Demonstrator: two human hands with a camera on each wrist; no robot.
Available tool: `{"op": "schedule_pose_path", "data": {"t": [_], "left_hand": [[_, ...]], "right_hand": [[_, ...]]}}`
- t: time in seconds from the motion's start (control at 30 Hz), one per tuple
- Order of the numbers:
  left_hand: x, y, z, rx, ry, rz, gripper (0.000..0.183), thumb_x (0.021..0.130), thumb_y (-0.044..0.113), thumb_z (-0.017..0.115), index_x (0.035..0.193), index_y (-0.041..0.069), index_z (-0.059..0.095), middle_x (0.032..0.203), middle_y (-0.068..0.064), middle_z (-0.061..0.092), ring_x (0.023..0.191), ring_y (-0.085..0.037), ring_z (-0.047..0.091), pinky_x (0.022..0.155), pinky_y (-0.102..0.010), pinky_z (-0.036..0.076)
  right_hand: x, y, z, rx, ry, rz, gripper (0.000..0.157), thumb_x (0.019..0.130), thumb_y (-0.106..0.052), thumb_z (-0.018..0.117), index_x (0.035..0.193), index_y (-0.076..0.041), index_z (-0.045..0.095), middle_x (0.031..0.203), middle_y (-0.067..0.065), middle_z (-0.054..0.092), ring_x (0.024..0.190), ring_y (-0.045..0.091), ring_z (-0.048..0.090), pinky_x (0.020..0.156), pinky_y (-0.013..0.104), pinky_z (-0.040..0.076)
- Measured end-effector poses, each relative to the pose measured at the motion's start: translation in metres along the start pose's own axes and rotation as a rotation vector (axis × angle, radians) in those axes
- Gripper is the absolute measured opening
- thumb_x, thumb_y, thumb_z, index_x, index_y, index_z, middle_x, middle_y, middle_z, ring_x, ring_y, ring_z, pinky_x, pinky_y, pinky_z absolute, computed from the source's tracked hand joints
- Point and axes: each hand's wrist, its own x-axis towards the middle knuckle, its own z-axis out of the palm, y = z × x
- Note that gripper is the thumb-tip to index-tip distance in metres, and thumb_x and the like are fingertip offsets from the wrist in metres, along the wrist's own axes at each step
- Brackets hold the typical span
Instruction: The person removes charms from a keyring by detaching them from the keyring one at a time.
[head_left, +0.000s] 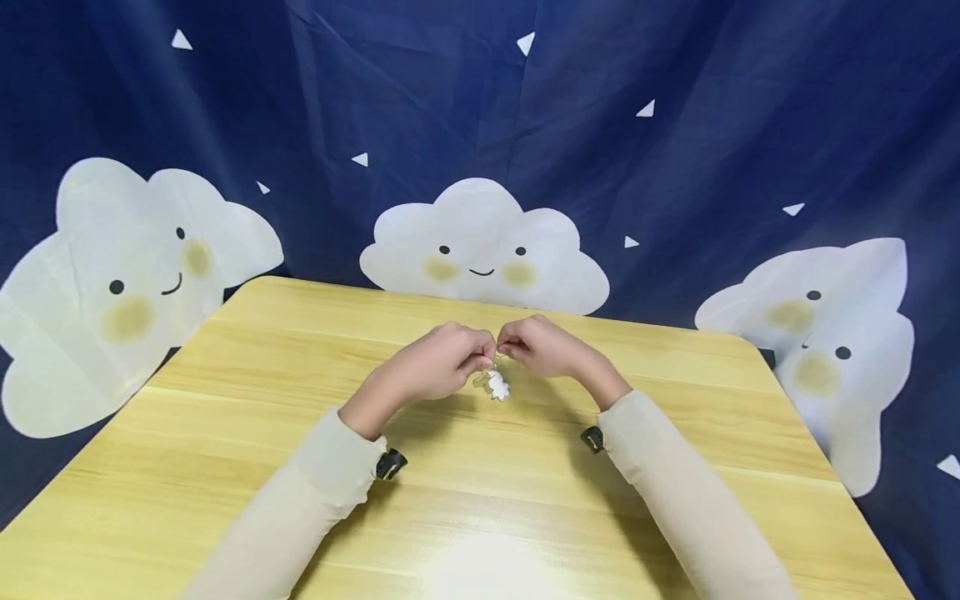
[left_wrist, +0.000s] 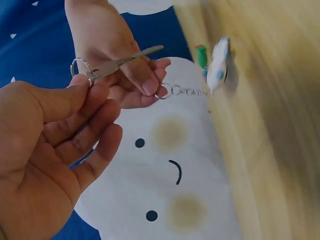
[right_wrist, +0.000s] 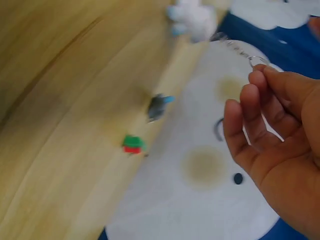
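In the head view my two hands meet over the table. My left hand (head_left: pixel 444 360) pinches a thin metal ring (left_wrist: pixel 80 66) between thumb and forefinger. A flat metal key (left_wrist: pixel 120 63) sticks out from that ring, toward the other hand. My right hand (head_left: pixel 551 348) pinches the end ring (left_wrist: pixel 163 92) of a keychain with thumb and forefinger, its other fingers loosely bent. From this ring a short chain (left_wrist: pixel 189 91) runs to a white figure charm (head_left: pixel 497 385) with blue spots, hanging below the fingers.
Blurred in the right wrist view, a small grey and blue thing (right_wrist: pixel 157 107) and a green and red thing (right_wrist: pixel 133 144) show against the wooden table (head_left: pixel 480 492). Behind the table hangs a dark blue curtain (head_left: pixel 435 92) with smiling white clouds.
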Motion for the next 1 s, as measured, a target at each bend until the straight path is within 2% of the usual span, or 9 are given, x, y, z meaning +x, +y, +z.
{"op": "schedule_pose_path", "data": {"t": [0.13,0.27,0.5,0.63,0.77,0.9,1.0], "left_hand": [[0.002,-0.009,0.004,-0.047,-0.027,0.004,0.008,0.094,0.014,0.059,0.088,0.012,0.062,0.071,0.006,0.056,0.062,-0.007,0.046,0.062,-0.025,0.045],[0.006,-0.025,0.012,-0.126,-0.04,-0.018,0.009,0.093,0.012,0.062,0.084,0.013,0.064,0.07,0.005,0.059,0.062,-0.006,0.049,0.061,-0.024,0.046],[0.014,-0.056,0.029,-0.239,-0.083,-0.129,0.011,0.091,0.011,0.065,0.079,0.012,0.068,0.07,0.001,0.064,0.06,-0.008,0.051,0.06,-0.025,0.046],[0.017,-0.068,0.034,-0.249,-0.093,-0.217,0.008,0.089,0.01,0.066,0.082,0.008,0.07,0.071,-0.001,0.066,0.063,-0.01,0.056,0.063,-0.026,0.049],[0.02,-0.078,0.035,-0.245,-0.11,-0.308,0.008,0.088,0.009,0.065,0.083,0.007,0.07,0.07,0.0,0.065,0.065,-0.013,0.057,0.067,-0.028,0.049],[0.024,-0.088,0.036,-0.192,-0.122,-0.37,0.007,0.087,0.009,0.065,0.083,0.009,0.07,0.071,0.002,0.065,0.066,-0.014,0.058,0.073,-0.03,0.049],[0.028,-0.095,0.037,-0.135,-0.102,-0.409,0.009,0.085,0.009,0.064,0.08,0.011,0.071,0.074,0.005,0.066,0.07,-0.013,0.06,0.079,-0.031,0.05]], "right_hand": [[0.008,0.015,0.006,0.005,-0.019,0.035,0.012,0.093,-0.005,0.058,0.093,-0.001,0.069,0.085,0.009,0.07,0.071,0.011,0.057,0.067,0.027,0.05],[0.016,0.03,0.012,0.0,-0.022,0.065,0.013,0.093,-0.006,0.058,0.093,-0.002,0.07,0.084,0.009,0.07,0.067,0.01,0.056,0.067,0.028,0.05],[0.029,0.047,0.019,-0.046,-0.085,0.16,0.013,0.093,-0.009,0.06,0.093,-0.005,0.072,0.081,0.004,0.069,0.062,0.009,0.055,0.068,0.027,0.05],[0.033,0.053,0.022,-0.066,-0.113,0.204,0.013,0.092,-0.008,0.06,0.089,-0.007,0.073,0.079,0.001,0.069,0.061,0.009,0.054,0.067,0.027,0.049],[0.036,0.055,0.022,-0.085,-0.117,0.213,0.014,0.092,-0.008,0.06,0.084,-0.008,0.072,0.077,-0.001,0.067,0.059,0.01,0.052,0.066,0.027,0.047],[0.039,0.055,0.023,-0.093,-0.123,0.205,0.016,0.092,-0.009,0.062,0.078,-0.007,0.07,0.07,-0.001,0.063,0.055,0.009,0.046,0.064,0.027,0.044],[0.043,0.053,0.022,-0.101,-0.134,0.192,0.02,0.092,-0.009,0.062,0.073,-0.004,0.066,0.061,-0.002,0.053,0.052,0.009,0.039,0.061,0.026,0.04]]}}
